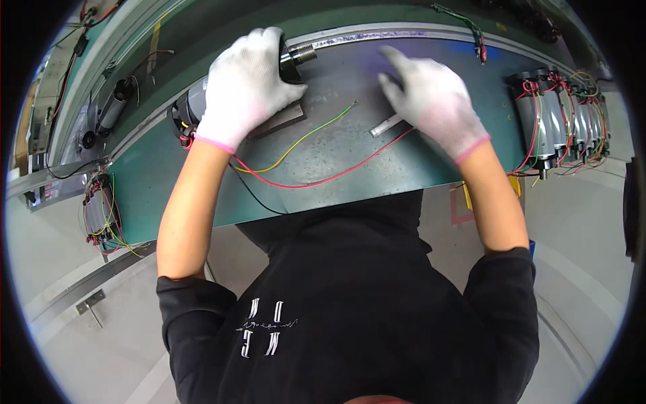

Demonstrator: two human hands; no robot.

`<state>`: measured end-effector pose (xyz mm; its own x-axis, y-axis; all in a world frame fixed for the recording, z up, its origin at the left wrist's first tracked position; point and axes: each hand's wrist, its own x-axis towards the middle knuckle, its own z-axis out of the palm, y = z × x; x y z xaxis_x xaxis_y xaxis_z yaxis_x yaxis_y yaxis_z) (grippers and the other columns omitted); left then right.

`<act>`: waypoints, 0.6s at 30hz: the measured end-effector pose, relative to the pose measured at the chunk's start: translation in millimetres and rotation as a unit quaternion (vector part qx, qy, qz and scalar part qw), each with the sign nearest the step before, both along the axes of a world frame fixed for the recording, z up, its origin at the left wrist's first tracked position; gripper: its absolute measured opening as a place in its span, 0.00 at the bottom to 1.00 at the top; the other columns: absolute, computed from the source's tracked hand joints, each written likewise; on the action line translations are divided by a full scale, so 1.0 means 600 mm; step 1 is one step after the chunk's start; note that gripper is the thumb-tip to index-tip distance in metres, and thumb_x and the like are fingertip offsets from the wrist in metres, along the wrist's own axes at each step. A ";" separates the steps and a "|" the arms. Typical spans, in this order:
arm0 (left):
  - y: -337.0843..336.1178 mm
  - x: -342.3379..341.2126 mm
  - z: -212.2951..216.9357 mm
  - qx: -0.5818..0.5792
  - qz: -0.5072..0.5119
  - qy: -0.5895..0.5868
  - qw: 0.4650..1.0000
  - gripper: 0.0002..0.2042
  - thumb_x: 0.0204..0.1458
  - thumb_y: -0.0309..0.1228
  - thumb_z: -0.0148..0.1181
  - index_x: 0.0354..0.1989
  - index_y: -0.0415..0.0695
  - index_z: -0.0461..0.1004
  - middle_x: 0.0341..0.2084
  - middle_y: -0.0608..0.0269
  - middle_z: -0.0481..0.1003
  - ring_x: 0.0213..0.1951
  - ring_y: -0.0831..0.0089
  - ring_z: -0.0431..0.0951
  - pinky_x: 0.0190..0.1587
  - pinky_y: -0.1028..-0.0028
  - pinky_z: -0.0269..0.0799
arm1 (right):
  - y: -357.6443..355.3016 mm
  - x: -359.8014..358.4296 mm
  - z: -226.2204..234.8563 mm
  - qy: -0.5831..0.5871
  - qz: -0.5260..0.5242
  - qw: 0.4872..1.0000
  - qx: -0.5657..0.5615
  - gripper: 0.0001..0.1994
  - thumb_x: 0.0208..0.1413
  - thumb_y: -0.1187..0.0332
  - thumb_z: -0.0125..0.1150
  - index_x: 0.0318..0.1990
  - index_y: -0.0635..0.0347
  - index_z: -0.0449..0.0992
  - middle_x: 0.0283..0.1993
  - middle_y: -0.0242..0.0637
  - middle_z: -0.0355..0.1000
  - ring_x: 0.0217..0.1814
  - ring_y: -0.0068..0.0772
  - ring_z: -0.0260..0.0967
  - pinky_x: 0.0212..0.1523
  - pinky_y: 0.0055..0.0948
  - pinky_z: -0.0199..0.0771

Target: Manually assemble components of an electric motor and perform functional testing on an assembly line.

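My left hand, in a white knit glove, is closed over a cylindrical grey motor with a black end. A ridged metal shaft sticks out of that end toward the right. Under the motor lies a dark metal block. Yellow-green, red and black wires trail from the motor over the bench. My gloved right hand is open, thumb and forefinger apart. A short silver metal strip shows beside its palm; whether the curled fingers touch it is hidden.
The green bench top ends close to my body. Several wired grey motors stand at the right end, with more at the left edge. Clip leads hang over the back rail. Another motor lies beyond the rail.
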<state>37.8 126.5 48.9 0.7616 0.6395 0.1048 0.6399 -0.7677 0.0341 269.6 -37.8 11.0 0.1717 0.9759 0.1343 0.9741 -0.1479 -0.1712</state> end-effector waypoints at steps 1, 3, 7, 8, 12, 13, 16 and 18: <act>-0.001 -0.012 0.000 0.002 -0.016 -0.067 0.998 0.32 0.42 0.48 0.80 0.52 0.40 0.78 0.46 0.48 0.83 0.50 0.50 0.85 0.54 0.57 0.83 | -0.009 0.006 -0.015 0.007 0.003 1.000 -0.005 0.21 0.66 0.65 0.61 0.66 0.56 0.77 0.46 0.45 0.85 0.51 0.50 0.83 0.55 0.49 0.84; -0.006 -0.020 -0.002 -0.002 -0.054 -0.202 0.978 0.32 0.43 0.49 0.79 0.52 0.41 0.78 0.43 0.49 0.83 0.49 0.49 0.85 0.53 0.56 0.83 | -0.034 0.008 -0.051 0.057 -0.091 0.992 -0.072 0.23 0.69 0.62 0.60 0.69 0.56 0.76 0.41 0.43 0.84 0.49 0.51 0.84 0.54 0.48 0.84; -0.018 0.010 -0.019 0.043 0.022 -0.044 0.998 0.34 0.42 0.42 0.81 0.58 0.39 0.76 0.54 0.46 0.79 0.55 0.47 0.82 0.58 0.56 0.80 | -0.038 0.005 -0.093 0.084 -0.153 0.981 -0.085 0.25 0.71 0.59 0.60 0.72 0.56 0.74 0.38 0.42 0.85 0.48 0.46 0.85 0.53 0.45 0.85; -0.028 0.014 -0.017 0.040 0.025 -0.044 0.998 0.34 0.42 0.42 0.81 0.58 0.39 0.76 0.54 0.46 0.79 0.55 0.47 0.82 0.58 0.56 0.80 | -0.033 0.005 -0.095 0.083 -0.160 0.981 -0.069 0.25 0.71 0.59 0.60 0.73 0.55 0.73 0.37 0.42 0.85 0.48 0.44 0.86 0.53 0.44 0.85; -0.059 0.004 -0.013 0.143 0.012 -0.110 0.984 0.30 0.48 0.39 0.76 0.59 0.39 0.76 0.53 0.43 0.79 0.59 0.46 0.78 0.63 0.52 0.75 | -0.011 0.080 -0.086 0.293 -0.176 0.938 -0.054 0.27 0.73 0.59 0.60 0.74 0.60 0.72 0.35 0.39 0.83 0.42 0.34 0.85 0.47 0.37 0.84; -0.049 -0.008 -0.014 0.115 -0.013 -0.140 0.983 0.29 0.48 0.38 0.76 0.57 0.39 0.76 0.53 0.45 0.79 0.57 0.46 0.79 0.60 0.53 0.76 | -0.013 0.115 -0.090 0.283 -0.175 0.941 -0.057 0.27 0.73 0.59 0.60 0.74 0.60 0.72 0.35 0.39 0.83 0.42 0.34 0.85 0.47 0.37 0.84; -0.036 -0.019 -0.003 0.053 -0.060 -0.220 0.972 0.26 0.48 0.36 0.77 0.54 0.38 0.77 0.52 0.48 0.78 0.52 0.47 0.81 0.55 0.55 0.79 | -0.020 0.169 -0.067 0.320 -0.122 0.919 0.196 0.23 0.72 0.61 0.59 0.68 0.66 0.76 0.31 0.36 0.78 0.34 0.31 0.78 0.40 0.31 0.79; -0.060 0.022 0.082 -0.055 -0.003 -0.069 0.996 0.26 0.54 0.36 0.72 0.59 0.38 0.76 0.56 0.44 0.78 0.58 0.47 0.79 0.60 0.54 0.76 | -0.027 0.107 0.020 0.486 -0.055 0.850 0.195 0.19 0.73 0.60 0.57 0.59 0.67 0.78 0.30 0.35 0.75 0.30 0.31 0.72 0.38 0.29 0.75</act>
<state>51.0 90.4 97.8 0.7482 0.6487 0.1394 0.6190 -0.7581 0.2053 333.8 -54.1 23.2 0.4742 0.8605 0.1864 0.3285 0.0235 -0.9442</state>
